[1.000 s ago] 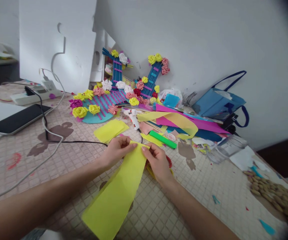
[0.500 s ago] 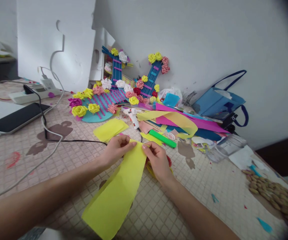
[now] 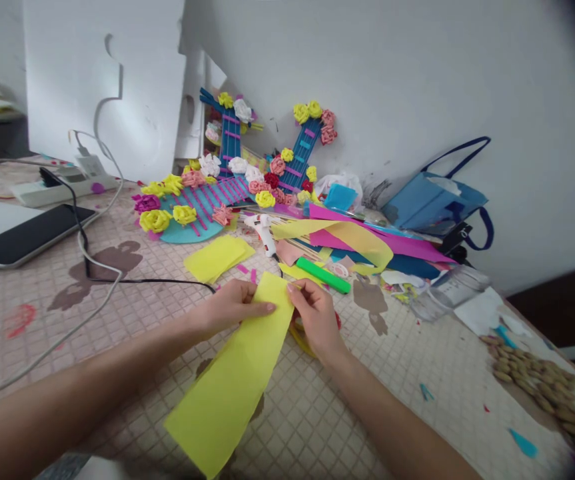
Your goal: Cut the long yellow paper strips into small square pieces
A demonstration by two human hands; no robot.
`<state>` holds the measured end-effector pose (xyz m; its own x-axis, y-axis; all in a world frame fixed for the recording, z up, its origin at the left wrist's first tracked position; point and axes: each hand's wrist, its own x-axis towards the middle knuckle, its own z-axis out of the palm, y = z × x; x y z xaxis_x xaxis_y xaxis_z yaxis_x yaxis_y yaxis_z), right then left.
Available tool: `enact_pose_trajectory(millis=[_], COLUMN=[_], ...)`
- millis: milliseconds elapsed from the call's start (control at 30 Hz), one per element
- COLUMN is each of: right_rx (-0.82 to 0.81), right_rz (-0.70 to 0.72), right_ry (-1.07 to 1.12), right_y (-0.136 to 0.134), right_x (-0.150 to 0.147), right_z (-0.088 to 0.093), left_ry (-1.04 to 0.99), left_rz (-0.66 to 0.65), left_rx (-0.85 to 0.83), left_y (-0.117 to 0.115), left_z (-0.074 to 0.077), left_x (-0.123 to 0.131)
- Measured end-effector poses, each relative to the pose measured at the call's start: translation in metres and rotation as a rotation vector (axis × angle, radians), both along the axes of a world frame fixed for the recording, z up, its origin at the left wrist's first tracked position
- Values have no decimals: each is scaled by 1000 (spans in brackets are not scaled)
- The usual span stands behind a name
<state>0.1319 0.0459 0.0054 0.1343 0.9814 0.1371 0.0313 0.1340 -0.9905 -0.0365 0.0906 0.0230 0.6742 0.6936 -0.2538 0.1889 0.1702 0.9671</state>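
The left hand [image 3: 237,305] is clamped on the yellow paper strip [image 3: 232,383] near its upper end: the thumb lies flat on the front face, and the remaining fingers are largely concealed behind the paper. The right hand [image 3: 318,319] pinches the right edge near the same end between thumb and index finger; the exact contact of the fingertips is hard to make out. The strip slants between the forearms above the tabletop [image 3: 387,407], its lower corner reaching the bottom border of the view. A red and yellow object [image 3: 302,339] is mostly covered by the right hand and cannot be identified. Beyond the hands are yellow sheets [image 3: 217,259], a green bar [image 3: 323,275] and a white glue gun [image 3: 263,233]. A black cable [image 3: 162,281] disappears behind the left hand. Farther back, flower-trimmed blue shapes [image 3: 202,210] overlap, hiding parts of one another. At far left, a dark flat device [image 3: 32,233] is cut off; at far right, a brown pile [image 3: 537,380] blurs into shadow.
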Motion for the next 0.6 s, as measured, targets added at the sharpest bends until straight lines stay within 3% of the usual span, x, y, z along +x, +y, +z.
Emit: enact_pose_trajectory(millis=[267, 433, 600], right_rx=[-48, -127, -110], right_rz=[61, 114, 85], right_ry=[111, 63, -3], right_y=[2, 1, 0], right_x=[-1, -1, 0], right_z=[2, 0, -1], left_ry=[13, 85, 102], left_rz=[-21, -95, -111], left_rx=[-10, 112, 94], left_y=[0, 0, -3], left_z=[-1, -7, -4], left_x=[0, -1, 0])
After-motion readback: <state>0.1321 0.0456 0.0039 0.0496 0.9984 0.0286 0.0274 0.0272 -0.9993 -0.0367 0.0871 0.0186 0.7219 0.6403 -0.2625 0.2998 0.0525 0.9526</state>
